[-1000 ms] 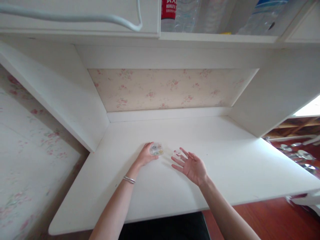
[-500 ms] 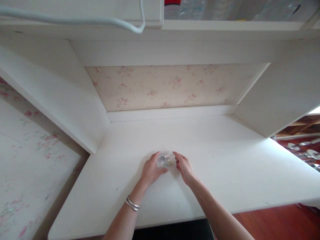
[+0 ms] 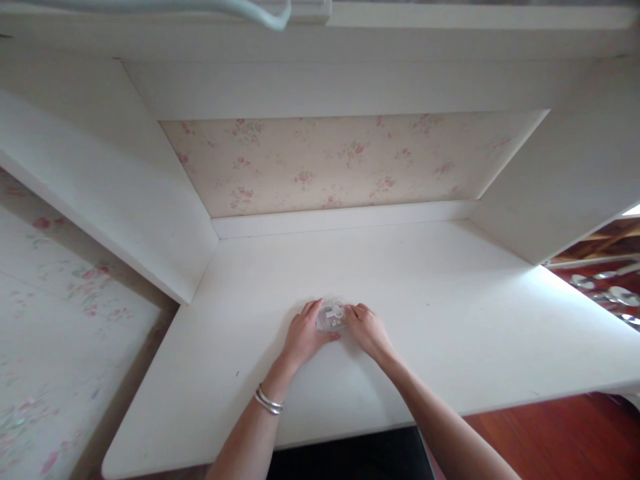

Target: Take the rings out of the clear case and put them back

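Note:
A small clear plastic container [image 3: 330, 316] with little pale pieces inside is held over the white desk, near its middle. My left hand [image 3: 305, 333] wraps its left side, fingers along the far edge and thumb along the near edge. At the container's right side, my right hand [image 3: 367, 328] has its fingers curled, with the fingertips at the rim. What those fingertips pinch is too small to make out. A silver bangle [image 3: 269, 400] circles my left wrist.
The white desk [image 3: 400, 267] has upright side panels [image 3: 115, 173] and an overhead shelf edge [image 3: 450, 17]. A pale cable [image 3: 240, 9] hangs at top left. Something black [image 3: 350, 460] sits below the desk's front edge. Shiny round objects [image 3: 615, 293] lie beyond the right edge.
The view has tipped downward, so the upper shelf's contents are out of sight. My right hand has shifted slightly inward over the container's right side. The left hand keeps its hold.

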Motion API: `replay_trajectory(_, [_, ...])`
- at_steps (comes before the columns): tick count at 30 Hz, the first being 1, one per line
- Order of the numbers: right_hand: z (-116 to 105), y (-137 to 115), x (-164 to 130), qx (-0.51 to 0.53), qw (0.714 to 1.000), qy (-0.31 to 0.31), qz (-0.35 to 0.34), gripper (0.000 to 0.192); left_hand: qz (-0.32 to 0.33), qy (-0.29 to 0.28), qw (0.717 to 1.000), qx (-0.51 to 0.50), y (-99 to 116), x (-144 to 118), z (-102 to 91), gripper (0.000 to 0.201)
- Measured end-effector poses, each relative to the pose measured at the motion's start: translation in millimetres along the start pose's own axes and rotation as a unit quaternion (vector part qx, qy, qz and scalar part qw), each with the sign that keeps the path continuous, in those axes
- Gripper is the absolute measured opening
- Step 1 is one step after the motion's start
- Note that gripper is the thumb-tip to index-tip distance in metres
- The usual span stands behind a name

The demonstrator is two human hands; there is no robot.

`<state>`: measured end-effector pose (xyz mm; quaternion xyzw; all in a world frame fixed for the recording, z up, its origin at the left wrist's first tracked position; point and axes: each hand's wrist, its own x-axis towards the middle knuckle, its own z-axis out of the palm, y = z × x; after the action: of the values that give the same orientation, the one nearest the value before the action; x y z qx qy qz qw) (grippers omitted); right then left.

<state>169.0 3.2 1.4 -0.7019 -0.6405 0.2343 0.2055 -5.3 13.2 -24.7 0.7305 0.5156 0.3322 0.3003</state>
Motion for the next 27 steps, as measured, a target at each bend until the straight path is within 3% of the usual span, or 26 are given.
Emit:
replay_trajectory(8, [-4, -1, 2, -0.061, 0.997, -0.032, 0.027, 0.048, -0.014, 0.005, 1.000, -0.022, 1, 0, -0.9, 0.079])
replay_trajectory(13, [-5, -4, -1, -0.072, 0.997, -0.021, 0.001, 0.046, -0.032, -0.011, 0.999, -0.017, 2, 0, -4.0, 0.081])
replay_trajectory(21, [-6, 1, 2, -0.035, 0.999, -0.019, -0.006, 0.036, -0.048, -0.019, 0.998, -0.025, 9, 0, -7.7, 0.071])
replay_trajectory(27, [-5, 2, 22, 0.049, 0.998, -0.005, -0.046, 0.033, -0.029, -0.045, 0.998, 0.026, 11, 1, -10.1, 0.073])
